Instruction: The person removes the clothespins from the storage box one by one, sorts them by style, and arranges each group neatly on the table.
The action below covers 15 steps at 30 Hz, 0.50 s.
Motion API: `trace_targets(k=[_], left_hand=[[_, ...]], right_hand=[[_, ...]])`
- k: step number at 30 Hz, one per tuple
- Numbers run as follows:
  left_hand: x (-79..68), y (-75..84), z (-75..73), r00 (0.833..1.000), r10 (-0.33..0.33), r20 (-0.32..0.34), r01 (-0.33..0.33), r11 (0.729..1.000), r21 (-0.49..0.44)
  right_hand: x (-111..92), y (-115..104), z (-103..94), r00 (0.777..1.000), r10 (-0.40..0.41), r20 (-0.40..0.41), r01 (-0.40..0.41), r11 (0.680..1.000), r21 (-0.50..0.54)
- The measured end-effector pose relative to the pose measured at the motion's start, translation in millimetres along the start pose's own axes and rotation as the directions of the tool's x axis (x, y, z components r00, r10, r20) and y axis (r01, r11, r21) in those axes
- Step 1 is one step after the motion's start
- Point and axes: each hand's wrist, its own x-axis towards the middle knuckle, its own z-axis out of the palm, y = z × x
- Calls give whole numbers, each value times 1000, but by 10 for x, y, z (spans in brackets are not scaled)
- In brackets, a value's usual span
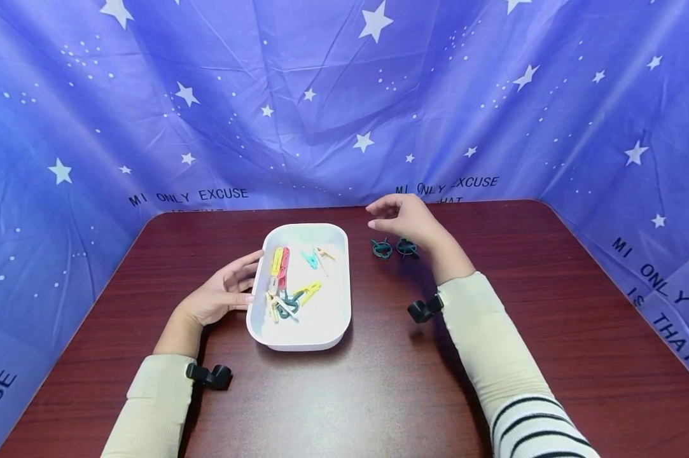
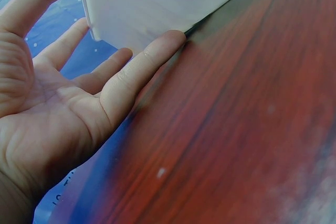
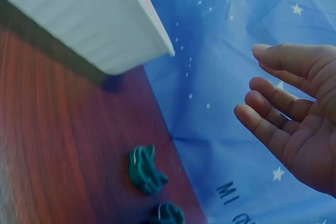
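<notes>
Two sleeves (image 1: 487,337); left hand (image 1: 224,294) touching one tray (image 1: 328,315); two clips (image 1: 382,247) outside.

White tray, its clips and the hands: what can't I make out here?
Inside of the tray, both wrist views: hidden by its outer walls.
Clip cluster, head view: overlapping, too small to count surely.
Lower green clip, right wrist view: cut by the bottom edge.
Left hand, left wrist view: partly cut by the left edge.
Right hand, right wrist view: partly cut by the right edge.
</notes>
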Motion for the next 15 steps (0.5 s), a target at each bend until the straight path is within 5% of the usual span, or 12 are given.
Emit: trace_targets(k=[15], left_hand=[[-1,7,-2,1000,-4,3,4,1000,-6]], right_hand=[[186,-353,285,985,-79,156,71,996,56]])
